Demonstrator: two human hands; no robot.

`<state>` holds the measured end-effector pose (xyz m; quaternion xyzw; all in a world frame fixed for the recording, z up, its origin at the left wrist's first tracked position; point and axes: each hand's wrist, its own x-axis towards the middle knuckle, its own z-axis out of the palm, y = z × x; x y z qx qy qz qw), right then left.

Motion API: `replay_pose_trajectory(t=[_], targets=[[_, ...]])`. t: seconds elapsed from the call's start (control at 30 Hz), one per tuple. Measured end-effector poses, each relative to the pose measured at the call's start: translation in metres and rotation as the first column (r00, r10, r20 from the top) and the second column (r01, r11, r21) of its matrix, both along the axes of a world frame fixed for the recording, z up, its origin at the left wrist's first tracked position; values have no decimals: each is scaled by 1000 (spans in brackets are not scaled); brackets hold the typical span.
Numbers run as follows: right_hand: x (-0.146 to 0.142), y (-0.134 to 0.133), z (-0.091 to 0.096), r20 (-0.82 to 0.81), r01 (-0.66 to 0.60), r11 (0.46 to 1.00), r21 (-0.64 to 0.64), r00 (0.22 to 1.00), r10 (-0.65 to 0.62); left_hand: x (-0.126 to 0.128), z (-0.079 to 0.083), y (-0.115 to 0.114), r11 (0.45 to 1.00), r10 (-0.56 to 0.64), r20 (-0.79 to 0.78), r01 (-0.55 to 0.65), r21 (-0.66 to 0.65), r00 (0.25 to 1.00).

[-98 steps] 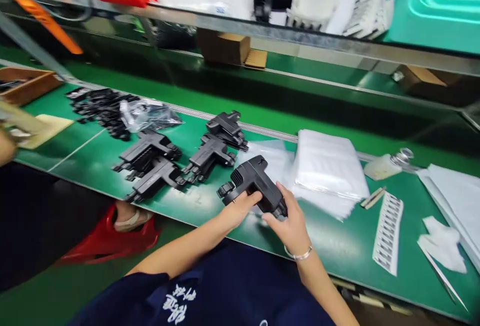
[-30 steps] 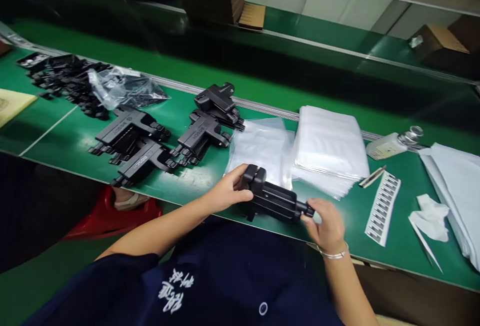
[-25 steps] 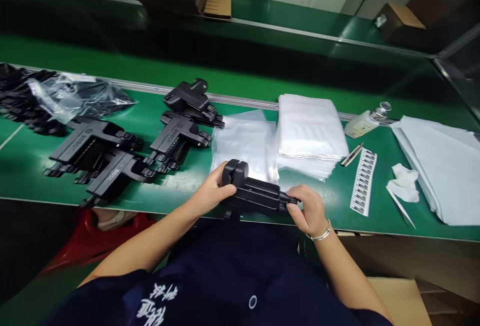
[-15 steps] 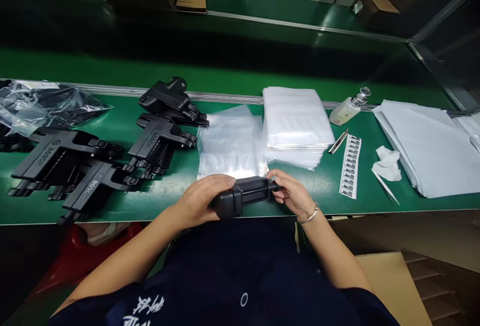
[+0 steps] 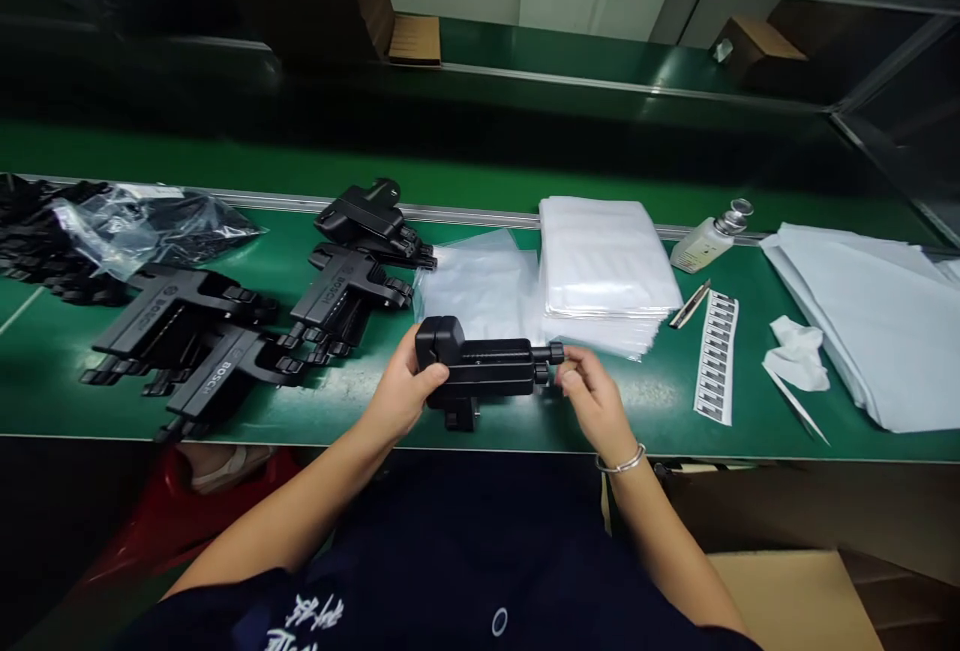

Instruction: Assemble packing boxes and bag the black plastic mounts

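Head view: our left hand (image 5: 399, 397) grasps the unit (image 5: 489, 371), our right hand (image 5: 598, 407) curls by its knob (image 5: 556, 353), hold unclear; we're likely working that end, next needing steadiness

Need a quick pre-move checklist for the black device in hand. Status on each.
1. Left hand gripping the black device: ok, closed around its thick end.
2. Right hand on the narrow end: cannot tell; it is right at the tip, but contact isn't clear.
3. Underside of the device inspected: cannot tell, it faces away from the camera.
4. Loose clear plastic fully uncovered: not ok, the device blocks part of it from view.
5. Label strip unobstructed: ok, it lies right of the plastic stack, nothing over its labels.
6. Tweezers away from both hands: ok, they lie beside the white tissue.
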<state>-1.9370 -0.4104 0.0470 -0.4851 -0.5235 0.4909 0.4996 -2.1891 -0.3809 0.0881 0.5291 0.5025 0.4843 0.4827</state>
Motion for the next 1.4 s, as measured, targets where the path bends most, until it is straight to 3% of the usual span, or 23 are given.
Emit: replay_pose_trajectory(t=[0.1,0.23,0.33,0.43,0.53,0.7,0.87,1.03,1.1,1.17,1.27,1.33,1.4], targets=[[-8,-2,-3,50,-3,999,39,999,1,8,-4,3,994,7,200,15,-109,980],[-18,0,-5,-62,108,992,-63,992,-112,14,-5,3,990,-20,225,51,-132,974],[-20,3,-7,-189,72,979,-189,976,-108,15,-5,3,981,-22,254,69,-179,967],[-20,7,-9,-257,56,972,-229,959,-116,16,-5,4,977,-16,285,76,-201,958],[-20,10,-13,-237,142,975,-171,955,-180,16,-6,5,984,-52,248,93,-155,967],[-21,15,-18,-139,221,968,-118,962,-236,16,-7,6,986,-158,94,152,65,983],[-22,16,-23,-182,170,985,-16,969,-170,17,-12,10,995,-94,101,90,44,990],[-21,23,-36,-201,302,953,-32,932,-302,20,-14,2,975,-164,-1,162,154,986],[-21,23,-37,-167,299,954,-24,940,-298,22,-12,3,977,-149,13,145,156,989],[-23,19,-34,-116,246,969,32,963,-241,24,-10,10,994,-62,135,49,96,989],[-30,4,-25,82,116,963,244,987,-139,25,-7,28,976,182,381,-118,-185,906],[-38,-8,-22,292,-33,909,417,951,-99,26,-5,38,913,339,477,-159,-377,811],[-43,-17,-19,441,-169,837,520,892,-93,27,-4,44,870,412,524,-151,-469,746]])
